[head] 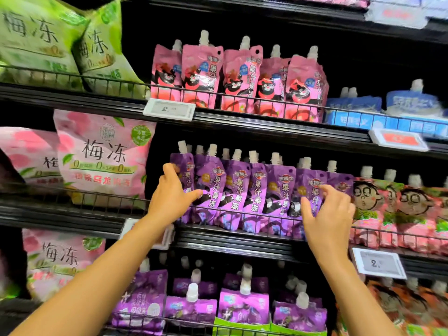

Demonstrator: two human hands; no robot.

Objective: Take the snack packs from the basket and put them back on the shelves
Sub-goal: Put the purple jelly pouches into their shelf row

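Purple pouches [254, 190], pink pouches [237, 78], green bags [48, 40].

Left arm: bare forearm reaching up and forward.
Left hand [171, 195]: raised, fingers loosely curled, thumb stretched out sideways.
Right arm: bare forearm reaching up likewise.
Right hand [327, 212]: fingers spread and slightly bent, gripping nothing.

Purple spout pouches [244, 192] are standing packed edge to edge along the middle shelf, leaving no gap between them. A wire rail [242, 215] is running across their lower fronts, blocking low entry. Dark open room is showing above their caps, under the upper shelf edge [278, 128]. Pink-green pouches [397, 209] are crowding the right side, and a large pink bag [101, 158] is closing the left.
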